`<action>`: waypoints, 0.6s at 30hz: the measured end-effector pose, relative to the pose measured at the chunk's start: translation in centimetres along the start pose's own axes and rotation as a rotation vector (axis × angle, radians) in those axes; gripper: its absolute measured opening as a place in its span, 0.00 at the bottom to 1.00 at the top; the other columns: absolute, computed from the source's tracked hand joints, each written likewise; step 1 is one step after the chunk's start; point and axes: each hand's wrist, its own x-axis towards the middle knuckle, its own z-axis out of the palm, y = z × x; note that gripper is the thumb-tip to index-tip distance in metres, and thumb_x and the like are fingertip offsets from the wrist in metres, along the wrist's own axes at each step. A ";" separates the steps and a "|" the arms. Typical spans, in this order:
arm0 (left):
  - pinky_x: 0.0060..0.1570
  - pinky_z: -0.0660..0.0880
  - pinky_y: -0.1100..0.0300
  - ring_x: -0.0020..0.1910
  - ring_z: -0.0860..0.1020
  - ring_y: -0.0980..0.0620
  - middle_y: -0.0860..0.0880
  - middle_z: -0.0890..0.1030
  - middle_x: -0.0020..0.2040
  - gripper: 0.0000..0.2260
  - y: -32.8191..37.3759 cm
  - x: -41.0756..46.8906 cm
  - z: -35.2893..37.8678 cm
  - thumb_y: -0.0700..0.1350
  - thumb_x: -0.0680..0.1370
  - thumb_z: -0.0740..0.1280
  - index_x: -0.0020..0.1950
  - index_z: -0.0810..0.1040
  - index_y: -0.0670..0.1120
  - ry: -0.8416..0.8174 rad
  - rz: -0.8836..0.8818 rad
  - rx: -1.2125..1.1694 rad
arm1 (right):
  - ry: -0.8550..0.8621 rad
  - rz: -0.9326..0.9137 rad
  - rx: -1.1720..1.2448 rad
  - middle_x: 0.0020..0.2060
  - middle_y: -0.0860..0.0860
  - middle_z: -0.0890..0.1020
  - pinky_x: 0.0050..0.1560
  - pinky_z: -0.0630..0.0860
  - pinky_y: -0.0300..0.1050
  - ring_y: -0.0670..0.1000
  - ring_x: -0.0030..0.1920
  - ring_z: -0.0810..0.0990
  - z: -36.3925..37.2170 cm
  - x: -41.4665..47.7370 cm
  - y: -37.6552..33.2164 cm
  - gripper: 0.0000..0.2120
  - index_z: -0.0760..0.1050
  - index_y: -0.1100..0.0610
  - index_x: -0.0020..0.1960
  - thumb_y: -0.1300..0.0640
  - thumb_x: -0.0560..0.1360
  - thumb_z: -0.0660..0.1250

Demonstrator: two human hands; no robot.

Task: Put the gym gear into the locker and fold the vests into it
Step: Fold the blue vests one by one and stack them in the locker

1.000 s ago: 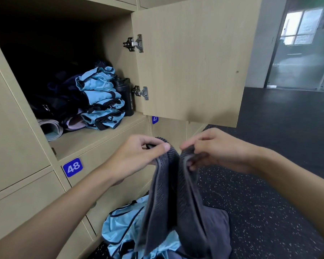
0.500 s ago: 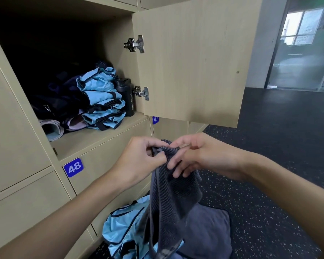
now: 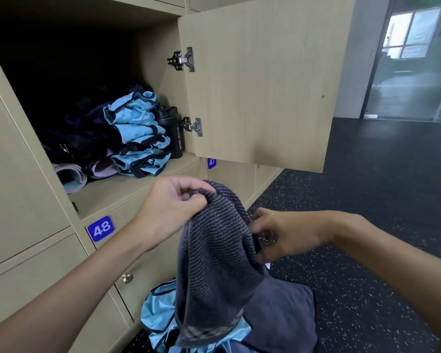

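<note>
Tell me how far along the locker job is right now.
Done: a stack of folded blue vests, a black bottle and a rolled mat sit in the open locker. In hand: the left hand grips the top of a dark striped towel and the right hand pinches its side. Left: a loose blue vest and a grey cloth lie on the floor below, not yet put away.

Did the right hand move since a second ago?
Yes. The right hand has dropped lower, farther below the bottom edge of the open locker door, down the side of the grey towel that the left hand pinches.
</note>
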 end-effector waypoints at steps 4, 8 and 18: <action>0.33 0.69 0.73 0.30 0.73 0.62 0.51 0.82 0.33 0.20 -0.1 0.2 -0.7 0.28 0.75 0.64 0.37 0.85 0.52 0.036 0.015 0.023 | 0.072 -0.003 -0.069 0.53 0.53 0.75 0.59 0.73 0.47 0.52 0.53 0.76 0.4 0.4 0.5 0.08 0.80 0.59 0.52 0.54 0.78 0.69; 0.42 0.73 0.60 0.37 0.76 0.53 0.45 0.85 0.39 0.19 -1.2 0.6 -2.1 0.32 0.75 0.66 0.38 0.86 0.54 0.070 0.029 0.169 | 0.349 0.003 -0.048 0.44 0.52 0.78 0.47 0.74 0.46 0.51 0.44 0.78 -0.1 0.3 0.7 0.10 0.78 0.61 0.41 0.59 0.80 0.65; 0.29 0.65 0.68 0.27 0.71 0.59 0.55 0.78 0.32 0.16 -2.2 1.4 -2.7 0.35 0.74 0.66 0.37 0.76 0.57 0.184 0.091 0.476 | 0.813 -0.030 -0.160 0.43 0.46 0.75 0.40 0.68 0.36 0.44 0.40 0.73 -1.9 -0.7 0.0 0.07 0.76 0.56 0.42 0.56 0.79 0.65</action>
